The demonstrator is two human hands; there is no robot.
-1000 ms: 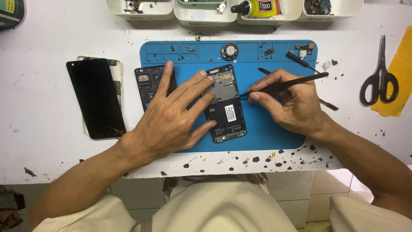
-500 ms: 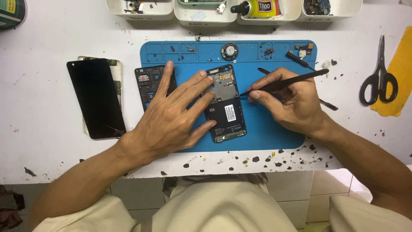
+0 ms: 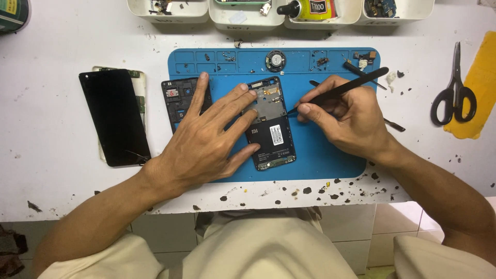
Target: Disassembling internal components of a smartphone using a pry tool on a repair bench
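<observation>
An opened phone [image 3: 272, 129] with its black battery and metal shield exposed lies on the blue work mat [image 3: 320, 155]. My left hand [image 3: 206, 139] rests flat on the phone's left side, fingers spread, pinning it down. My right hand [image 3: 346, 119] grips black tweezers [image 3: 343, 89] like a pen, their tip touching the phone's right edge near the top. A black phone back frame [image 3: 178, 98] lies under my left fingers at the mat's left edge.
A black screen panel [image 3: 113, 116] lies on the white table left of the mat. Scissors [image 3: 454, 88] rest on a yellow cloth [image 3: 478, 77] at right. White trays [image 3: 232, 10] with parts and a glue tube [image 3: 305, 8] line the far edge. A small round speaker [image 3: 275, 60] and screws sit on the mat.
</observation>
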